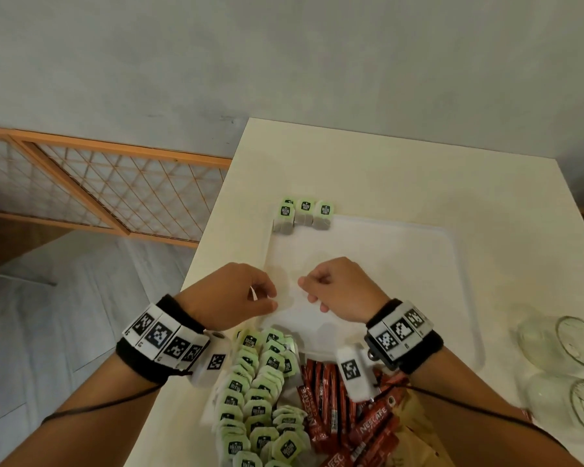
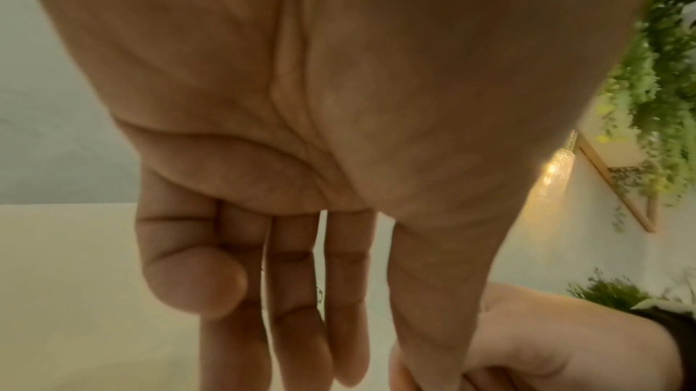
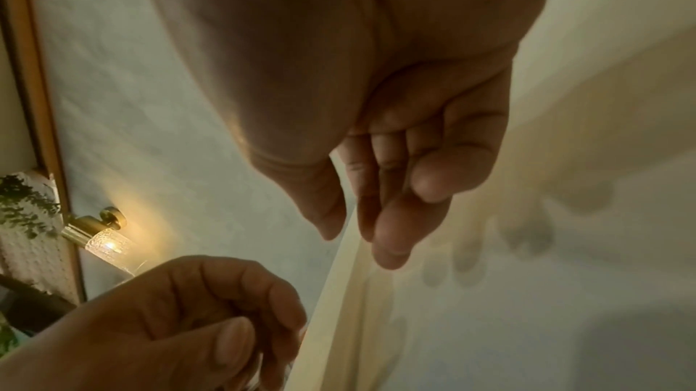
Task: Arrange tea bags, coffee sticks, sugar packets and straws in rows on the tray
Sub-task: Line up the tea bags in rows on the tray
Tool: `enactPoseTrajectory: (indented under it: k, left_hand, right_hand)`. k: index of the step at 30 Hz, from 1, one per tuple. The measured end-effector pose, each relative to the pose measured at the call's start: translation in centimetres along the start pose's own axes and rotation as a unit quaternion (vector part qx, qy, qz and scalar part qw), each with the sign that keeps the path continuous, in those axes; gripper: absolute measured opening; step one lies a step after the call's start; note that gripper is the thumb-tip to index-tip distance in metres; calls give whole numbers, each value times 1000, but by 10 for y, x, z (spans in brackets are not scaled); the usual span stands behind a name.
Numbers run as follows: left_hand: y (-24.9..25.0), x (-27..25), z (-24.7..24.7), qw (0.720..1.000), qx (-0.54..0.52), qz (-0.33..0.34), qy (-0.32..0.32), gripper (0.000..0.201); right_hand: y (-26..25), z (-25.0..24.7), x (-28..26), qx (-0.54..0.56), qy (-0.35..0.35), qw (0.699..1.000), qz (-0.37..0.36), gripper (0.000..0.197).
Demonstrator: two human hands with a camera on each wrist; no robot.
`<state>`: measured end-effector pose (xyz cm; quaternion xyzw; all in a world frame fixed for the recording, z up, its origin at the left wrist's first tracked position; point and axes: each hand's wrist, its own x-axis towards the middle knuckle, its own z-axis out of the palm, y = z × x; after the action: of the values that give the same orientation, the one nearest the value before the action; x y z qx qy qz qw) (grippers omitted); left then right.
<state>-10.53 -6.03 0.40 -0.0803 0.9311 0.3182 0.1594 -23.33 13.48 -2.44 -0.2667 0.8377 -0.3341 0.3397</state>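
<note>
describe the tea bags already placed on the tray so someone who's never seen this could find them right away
Start at the white tray in the middle of the cream table. Go to its far left corner, beyond both hands: a short row of green-tagged tea bags stands against the rim. Unlike the loose heap of tea bags near the person, these are lined up side by side.

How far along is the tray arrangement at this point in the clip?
Barely started. Done: a short row of tea bags stands at the far left corner of the tray. In hand: the left hand pinches something small and white, what it is I cannot tell; the right hand hovers beside it, loosely curled, apparently empty. Left: the tea bag pile and coffee sticks. No straws visible.
</note>
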Motion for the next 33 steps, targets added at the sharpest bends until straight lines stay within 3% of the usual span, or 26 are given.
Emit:
enactPoseTrajectory:
  k: [8, 17, 25, 30, 33]
  left_hand:
    - [7, -20, 26, 995, 73, -17, -64, 36]
    - [16, -21, 28, 994, 61, -37, -87, 11]
    - [11, -25, 17, 996, -42, -47, -61, 14]
    - [9, -26, 12, 992, -121, -38, -16, 20]
    - [10, -24, 11, 984, -174, -38, -21, 20]
  right_hand:
    - [19, 39, -56, 29, -61, 998, -1, 32]
    - [16, 55, -64, 35, -90, 995, -2, 27]
    - [17, 46, -69, 54, -90, 994, -15, 33]
    - [15, 34, -73, 64, -79, 994, -32, 24]
    - [14, 24, -77, 82, -70, 993, -39, 22]
